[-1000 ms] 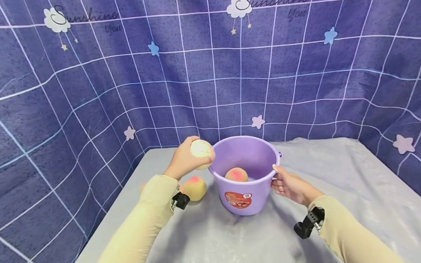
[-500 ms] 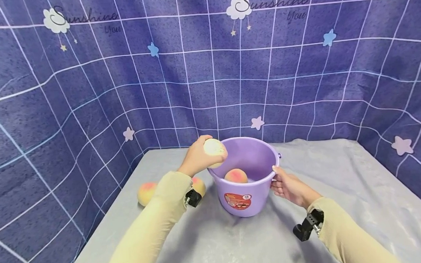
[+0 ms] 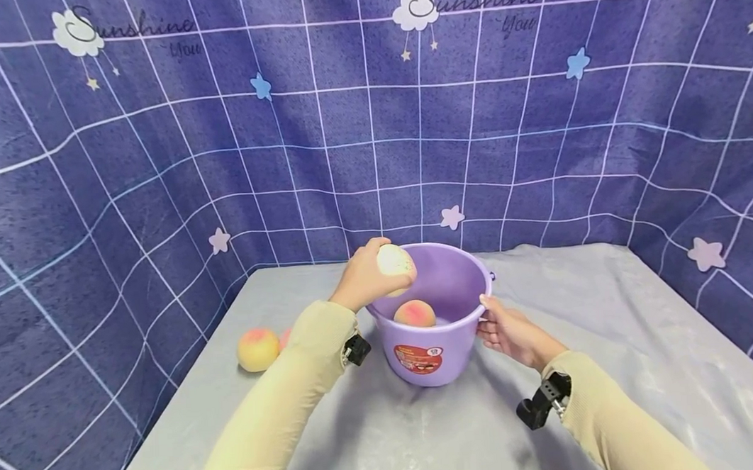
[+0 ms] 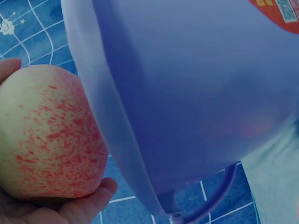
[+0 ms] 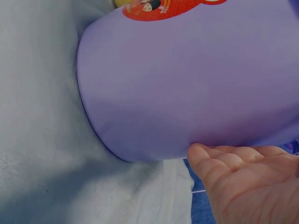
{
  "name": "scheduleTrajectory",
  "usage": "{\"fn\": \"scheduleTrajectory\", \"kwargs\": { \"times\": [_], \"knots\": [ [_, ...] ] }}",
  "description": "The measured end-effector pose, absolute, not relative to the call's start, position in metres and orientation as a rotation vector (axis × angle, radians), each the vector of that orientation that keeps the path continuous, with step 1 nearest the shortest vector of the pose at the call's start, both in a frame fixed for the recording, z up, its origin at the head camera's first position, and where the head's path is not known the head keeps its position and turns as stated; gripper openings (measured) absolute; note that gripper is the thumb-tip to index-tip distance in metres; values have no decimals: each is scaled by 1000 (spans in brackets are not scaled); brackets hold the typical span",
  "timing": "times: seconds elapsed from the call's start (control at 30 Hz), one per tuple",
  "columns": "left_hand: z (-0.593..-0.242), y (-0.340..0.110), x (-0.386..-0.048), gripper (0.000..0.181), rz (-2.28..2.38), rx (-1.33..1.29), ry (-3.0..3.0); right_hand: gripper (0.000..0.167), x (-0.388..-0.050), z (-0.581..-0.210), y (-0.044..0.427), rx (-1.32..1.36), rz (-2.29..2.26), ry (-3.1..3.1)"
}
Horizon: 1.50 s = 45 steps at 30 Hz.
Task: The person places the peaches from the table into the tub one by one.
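The left hand (image 3: 367,276) grips a pale peach with red speckles (image 3: 395,262) at the left rim of a purple bucket (image 3: 430,356). In the left wrist view that peach (image 4: 53,135) is beside the bucket's rim (image 4: 110,102), fingers and thumb curled round it. Another peach (image 3: 415,314) lies inside the bucket. At the bucket's right side, the right hand (image 3: 516,334) holds the rim with its thumb on top and its fingers below. The right wrist view shows this hand (image 5: 252,182) against the bucket's wall (image 5: 187,84).
A yellow and pink peach (image 3: 258,350) stands on the grey cloth-covered table (image 3: 387,440) to the left, with part of another (image 3: 285,338) behind the left sleeve. A blue checked curtain (image 3: 345,123) hangs behind and at the left.
The left hand has carried its peach rightward, from outside the bucket to over its left rim. The left sleeve now covers more of one table peach and uncovers the other. The right hand keeps its hold.
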State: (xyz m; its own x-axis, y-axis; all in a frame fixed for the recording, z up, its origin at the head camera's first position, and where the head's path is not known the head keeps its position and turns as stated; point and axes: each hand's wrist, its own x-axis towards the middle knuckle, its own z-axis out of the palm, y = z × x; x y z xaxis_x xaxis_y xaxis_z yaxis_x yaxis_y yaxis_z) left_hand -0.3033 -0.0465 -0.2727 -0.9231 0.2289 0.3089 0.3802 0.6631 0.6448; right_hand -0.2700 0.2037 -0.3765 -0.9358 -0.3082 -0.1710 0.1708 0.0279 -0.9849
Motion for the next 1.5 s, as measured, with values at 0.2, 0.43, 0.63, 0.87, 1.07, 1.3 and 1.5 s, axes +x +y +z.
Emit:
{"fn": "scheduleTrajectory", "kwargs": {
  "times": [0.2, 0.43, 0.63, 0.87, 1.07, 1.3, 1.5],
  "knots": [
    [-268, -40, -300, 75, -1093, -533, -2684, 81, -270, -376, 203, -145, -1975, 1971],
    [-268, -35, -302, 75, -1068, -543, -2712, 81, -270, -376, 201, -158, -1975, 1965],
    [-263, -32, -303, 74, -1028, -594, -2741, 82, -272, -377, 205, -184, -1963, 1974],
    [-263, -27, -305, 65, -907, -670, -2819, 82, -271, -378, 206, -158, -1970, 1974],
    [-261, -24, -305, 61, -859, -684, -2899, 83, -270, -378, 206, -164, -1967, 1964],
    [-256, -20, -306, 54, -878, -691, -3010, 81, -270, -375, 204, -173, -1972, 1971],
    [-251, -17, -307, 48, -817, -673, -3118, 80, -269, -375, 202, -164, -1969, 1972]
  ]
}}
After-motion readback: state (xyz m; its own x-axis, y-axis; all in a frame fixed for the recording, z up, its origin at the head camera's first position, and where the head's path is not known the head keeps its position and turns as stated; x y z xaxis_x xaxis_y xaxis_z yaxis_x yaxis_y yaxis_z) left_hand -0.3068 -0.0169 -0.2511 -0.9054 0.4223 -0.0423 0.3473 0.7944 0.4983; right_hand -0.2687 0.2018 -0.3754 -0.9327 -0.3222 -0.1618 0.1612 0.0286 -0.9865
